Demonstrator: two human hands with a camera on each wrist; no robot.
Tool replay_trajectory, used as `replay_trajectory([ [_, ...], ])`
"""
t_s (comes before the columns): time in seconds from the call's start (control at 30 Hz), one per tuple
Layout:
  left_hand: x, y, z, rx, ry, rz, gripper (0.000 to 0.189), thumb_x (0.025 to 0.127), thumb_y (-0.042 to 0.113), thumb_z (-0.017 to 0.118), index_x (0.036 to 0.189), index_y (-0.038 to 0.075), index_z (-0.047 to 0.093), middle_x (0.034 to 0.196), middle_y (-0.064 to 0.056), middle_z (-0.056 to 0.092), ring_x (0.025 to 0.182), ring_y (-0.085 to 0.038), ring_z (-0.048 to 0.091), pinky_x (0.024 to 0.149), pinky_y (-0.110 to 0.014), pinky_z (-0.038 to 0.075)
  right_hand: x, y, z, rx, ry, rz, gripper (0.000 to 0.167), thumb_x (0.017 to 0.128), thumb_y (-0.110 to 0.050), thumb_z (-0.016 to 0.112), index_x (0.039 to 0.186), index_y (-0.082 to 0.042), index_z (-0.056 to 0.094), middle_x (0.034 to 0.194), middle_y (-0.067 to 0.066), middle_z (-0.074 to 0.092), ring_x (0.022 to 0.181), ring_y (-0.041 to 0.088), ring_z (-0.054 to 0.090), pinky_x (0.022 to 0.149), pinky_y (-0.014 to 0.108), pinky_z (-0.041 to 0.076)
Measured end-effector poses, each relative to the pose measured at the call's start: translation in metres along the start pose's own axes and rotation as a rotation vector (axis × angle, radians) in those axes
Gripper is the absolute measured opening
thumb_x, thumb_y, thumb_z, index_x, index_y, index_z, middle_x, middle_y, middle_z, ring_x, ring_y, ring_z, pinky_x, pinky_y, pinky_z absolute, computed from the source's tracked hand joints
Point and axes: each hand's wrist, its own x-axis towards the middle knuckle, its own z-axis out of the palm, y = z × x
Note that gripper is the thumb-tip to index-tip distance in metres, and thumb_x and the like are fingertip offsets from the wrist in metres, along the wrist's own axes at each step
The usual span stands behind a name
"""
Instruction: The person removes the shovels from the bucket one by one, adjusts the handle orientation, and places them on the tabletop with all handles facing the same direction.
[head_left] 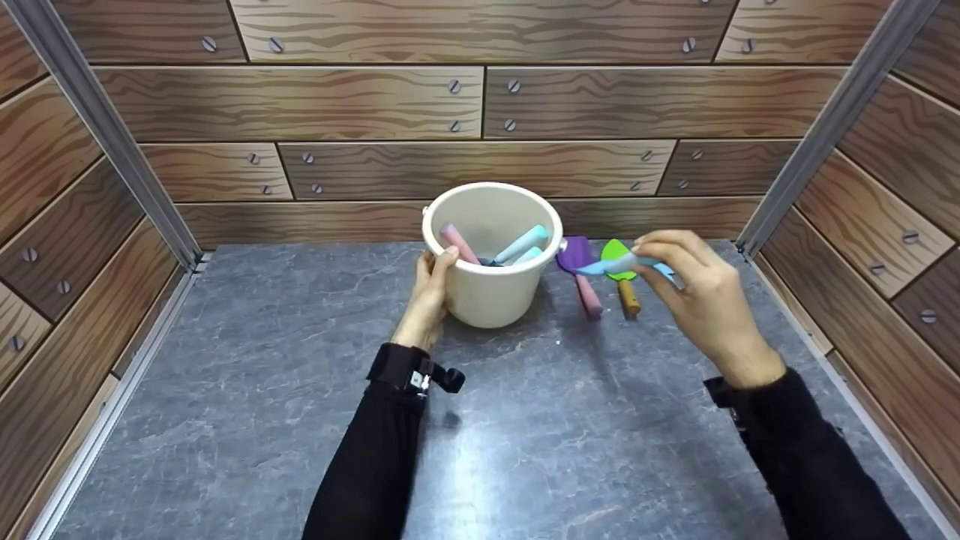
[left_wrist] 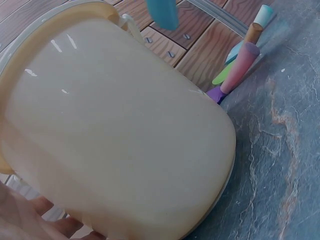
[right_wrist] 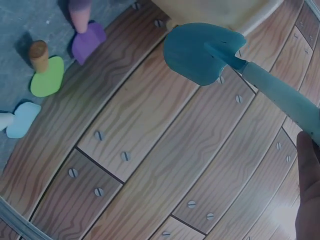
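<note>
A cream bucket (head_left: 487, 296) stands on the grey floor near the back wall. Inside it lean a pink handle (head_left: 459, 244) and light blue handles (head_left: 523, 241); what they end in is mostly hidden. My left hand (head_left: 429, 296) holds the bucket's left side, thumb near the rim, and its fingers (left_wrist: 67, 226) show against the wall in the left wrist view. To the right of the bucket, my right hand (head_left: 694, 289) pinches the light blue handle of a toy shovel (right_wrist: 200, 52). Its teal blade points toward the bucket, apart from the rim.
Right of the bucket lie a purple toy shovel (head_left: 576, 255) with a pink handle and a green one (head_left: 616, 251) with a brown handle. A pale blue one (right_wrist: 24, 120) lies beside them. Wood-patterned panels (head_left: 390, 105) enclose the floor on three sides.
</note>
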Motion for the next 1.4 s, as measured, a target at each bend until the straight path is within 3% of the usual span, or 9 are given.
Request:
replay_trajectory([
  [0.13, 0.000, -0.001, 0.000, -0.008, -0.003, 0.004, 0.101, 0.104, 0.053, 0.067, 0.186, 0.016, 0.021, 0.193, -0.020, 0.024, 0.172, -0.050, 0.036, 0.142, -0.079, 0.028, -0.009, -0.001, 0.002, -0.002, -0.040, 0.003, 0.030, 0.090, 0.013, 0.091, 0.117, 0.002, 0.083, 0.123, 0.017, 0.082, 0.114, 0.029, 0.079, 0.120, 0.010, 0.053],
  [0.27, 0.000, -0.001, -0.001, -0.003, -0.005, 0.005, 0.098, 0.105, 0.052, 0.066, 0.185, 0.015, 0.023, 0.192, -0.021, 0.025, 0.171, -0.051, 0.037, 0.142, -0.079, 0.028, -0.016, -0.002, 0.004, -0.009, -0.068, -0.005, 0.031, 0.090, 0.013, 0.092, 0.117, 0.002, 0.082, 0.123, 0.016, 0.082, 0.114, 0.034, 0.079, 0.120, 0.008, 0.052],
  [0.6, -0.002, -0.001, 0.000, -0.002, -0.011, 0.000, 0.100, 0.106, 0.053, 0.066, 0.186, 0.015, 0.019, 0.195, -0.019, 0.020, 0.176, -0.050, 0.029, 0.143, -0.081, 0.023, -0.030, -0.002, 0.009, -0.007, -0.148, -0.043, 0.037, 0.086, 0.012, 0.095, 0.118, -0.004, 0.084, 0.121, 0.012, 0.082, 0.110, 0.030, 0.080, 0.117, 0.001, 0.048],
  [0.87, -0.002, -0.002, 0.000, -0.018, -0.026, -0.001, 0.102, 0.105, 0.054, 0.065, 0.187, 0.015, 0.017, 0.192, -0.021, 0.027, 0.172, -0.049, 0.036, 0.143, -0.076, 0.028, -0.041, 0.001, 0.009, -0.063, -0.226, -0.047, 0.032, 0.092, 0.005, 0.095, 0.120, -0.005, 0.083, 0.123, 0.012, 0.082, 0.112, 0.027, 0.082, 0.118, 0.001, 0.047],
  [1.13, -0.001, -0.001, -0.001, -0.020, -0.021, -0.005, 0.102, 0.105, 0.054, 0.066, 0.187, 0.017, 0.017, 0.195, -0.018, 0.022, 0.175, -0.048, 0.033, 0.144, -0.077, 0.026, -0.047, 0.003, 0.012, -0.075, -0.235, -0.081, 0.035, 0.088, 0.006, 0.098, 0.118, -0.004, 0.084, 0.124, 0.011, 0.082, 0.112, 0.027, 0.082, 0.117, 0.006, 0.052],
  [1.4, 0.000, -0.001, -0.001, -0.012, -0.015, -0.007, 0.104, 0.105, 0.055, 0.067, 0.188, 0.018, 0.017, 0.196, -0.018, 0.018, 0.176, -0.050, 0.031, 0.143, -0.080, 0.025, -0.049, 0.002, 0.014, -0.061, -0.264, -0.081, 0.036, 0.088, 0.008, 0.097, 0.118, -0.005, 0.083, 0.125, 0.010, 0.082, 0.116, 0.027, 0.081, 0.120, 0.004, 0.048],
])
